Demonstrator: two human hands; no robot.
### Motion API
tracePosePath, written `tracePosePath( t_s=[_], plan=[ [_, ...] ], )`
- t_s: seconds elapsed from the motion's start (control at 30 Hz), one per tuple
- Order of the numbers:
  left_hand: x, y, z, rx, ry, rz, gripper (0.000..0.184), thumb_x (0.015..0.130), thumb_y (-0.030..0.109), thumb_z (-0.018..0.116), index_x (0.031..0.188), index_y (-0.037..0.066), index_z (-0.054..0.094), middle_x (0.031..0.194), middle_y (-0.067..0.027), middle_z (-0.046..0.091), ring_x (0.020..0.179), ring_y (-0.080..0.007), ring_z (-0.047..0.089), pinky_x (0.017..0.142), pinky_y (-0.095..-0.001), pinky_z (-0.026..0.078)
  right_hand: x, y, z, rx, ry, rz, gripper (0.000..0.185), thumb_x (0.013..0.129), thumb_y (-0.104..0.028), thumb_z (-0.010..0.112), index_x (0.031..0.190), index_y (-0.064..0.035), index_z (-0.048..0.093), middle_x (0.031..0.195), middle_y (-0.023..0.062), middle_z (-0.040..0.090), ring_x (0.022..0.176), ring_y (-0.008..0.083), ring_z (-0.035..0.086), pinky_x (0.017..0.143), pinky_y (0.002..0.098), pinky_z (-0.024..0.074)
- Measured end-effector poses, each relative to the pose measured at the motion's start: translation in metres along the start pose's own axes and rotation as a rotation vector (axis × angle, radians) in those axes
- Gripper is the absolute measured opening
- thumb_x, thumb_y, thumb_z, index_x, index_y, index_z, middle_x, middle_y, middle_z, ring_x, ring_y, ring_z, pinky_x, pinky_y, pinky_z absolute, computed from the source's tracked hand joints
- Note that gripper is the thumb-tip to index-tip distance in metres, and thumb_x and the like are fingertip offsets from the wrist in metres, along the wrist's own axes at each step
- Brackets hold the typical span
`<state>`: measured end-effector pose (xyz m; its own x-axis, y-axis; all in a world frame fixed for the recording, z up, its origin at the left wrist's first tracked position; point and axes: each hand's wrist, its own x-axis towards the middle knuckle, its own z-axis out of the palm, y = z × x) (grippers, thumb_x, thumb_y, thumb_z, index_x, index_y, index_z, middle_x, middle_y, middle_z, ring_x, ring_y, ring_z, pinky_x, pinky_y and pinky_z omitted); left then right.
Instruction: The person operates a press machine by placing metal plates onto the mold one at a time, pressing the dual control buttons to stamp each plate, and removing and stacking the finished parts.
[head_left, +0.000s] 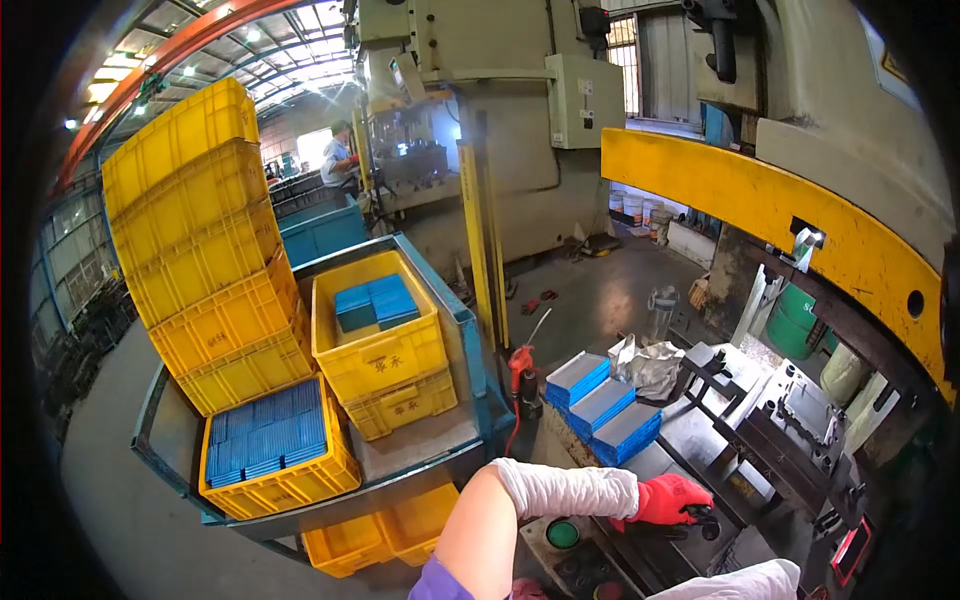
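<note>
My left hand (672,499), in a red glove with a white sleeve above it, reaches across to the press bed. Its fingers are curled around a small dark knob-like part (709,526), mostly hidden by the glove. Just beyond it lies the dark metal die (770,450) with bars and bolts. Stacks of flat blue-edged plates (627,432) stand on the bench behind the hand, beside a crumpled plastic bag (650,368). Of my right arm only a white sleeve (740,582) shows at the bottom edge; the hand itself is out of view.
A blue cart (465,330) at left carries yellow crates (395,350) holding blue pieces and a tall crate stack (200,250). A yellow press beam (760,190) crosses at upper right. A green button (563,535) sits below my arm. A person (338,160) sits far back.
</note>
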<state>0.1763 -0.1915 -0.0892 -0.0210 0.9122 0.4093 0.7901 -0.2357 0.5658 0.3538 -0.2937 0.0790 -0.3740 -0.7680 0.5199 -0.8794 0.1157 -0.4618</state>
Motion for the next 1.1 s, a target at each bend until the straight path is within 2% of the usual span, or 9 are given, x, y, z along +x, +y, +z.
tracePosePath(
  t_s=[0.23, 0.43, 0.63, 0.77, 1.1],
  plan=[
    [0.037, 0.004, 0.013, -0.02, 0.04, 0.142, 0.039, 0.076, 0.021, 0.066, 0.112, 0.008, 0.057, 0.103, -0.0118, 0.063, 0.1, -0.0342, 0.058, 0.082, -0.0443, 0.047, 0.001, 0.005, -0.002, -0.014, -0.012, 0.026, 0.024, 0.076, -0.017, 0.061, 0.099, -0.0115, 0.065, 0.089, 0.0075, 0.059, 0.08, 0.0237, 0.059, 0.063, 0.033, 0.0474],
    [0.058, 0.014, -0.01, 0.061, 0.011, 0.252, 0.039, 0.073, 0.02, 0.068, 0.109, 0.01, 0.058, 0.099, -0.0117, 0.063, 0.095, -0.0341, 0.059, 0.08, -0.0445, 0.048, 0.001, 0.009, -0.003, -0.026, -0.007, 0.038, 0.023, 0.076, -0.017, 0.06, 0.099, -0.0117, 0.065, 0.09, 0.0074, 0.059, 0.081, 0.0237, 0.059, 0.063, 0.0327, 0.0472],
    [0.092, 0.025, -0.051, 0.166, 0.205, 0.401, 0.04, 0.071, 0.021, 0.069, 0.108, 0.01, 0.058, 0.099, -0.0096, 0.063, 0.094, -0.0312, 0.06, 0.078, -0.0427, 0.048, -0.002, 0.01, -0.007, -0.036, 0.013, 0.036, 0.023, 0.076, -0.017, 0.06, 0.098, -0.0118, 0.066, 0.091, 0.0073, 0.059, 0.081, 0.0237, 0.059, 0.064, 0.0324, 0.047],
    [0.104, 0.042, -0.075, 0.233, 0.235, 0.353, 0.036, 0.075, 0.022, 0.067, 0.108, 0.011, 0.059, 0.098, -0.0097, 0.063, 0.096, -0.0302, 0.06, 0.08, -0.0409, 0.047, -0.001, 0.009, -0.006, -0.046, 0.016, 0.028, 0.023, 0.076, -0.017, 0.06, 0.098, -0.0119, 0.066, 0.091, 0.0072, 0.059, 0.081, 0.0237, 0.059, 0.064, 0.0322, 0.0469],
    [0.101, 0.035, -0.046, 0.132, 0.123, 0.314, 0.039, 0.073, 0.023, 0.068, 0.108, 0.01, 0.059, 0.099, -0.0102, 0.063, 0.096, -0.031, 0.06, 0.083, -0.0416, 0.047, -0.002, 0.01, -0.006, -0.048, 0.031, 0.008, 0.023, 0.076, -0.017, 0.06, 0.097, -0.0122, 0.066, 0.092, 0.007, 0.059, 0.082, 0.0237, 0.058, 0.064, 0.0316, 0.0466]
  ],
)
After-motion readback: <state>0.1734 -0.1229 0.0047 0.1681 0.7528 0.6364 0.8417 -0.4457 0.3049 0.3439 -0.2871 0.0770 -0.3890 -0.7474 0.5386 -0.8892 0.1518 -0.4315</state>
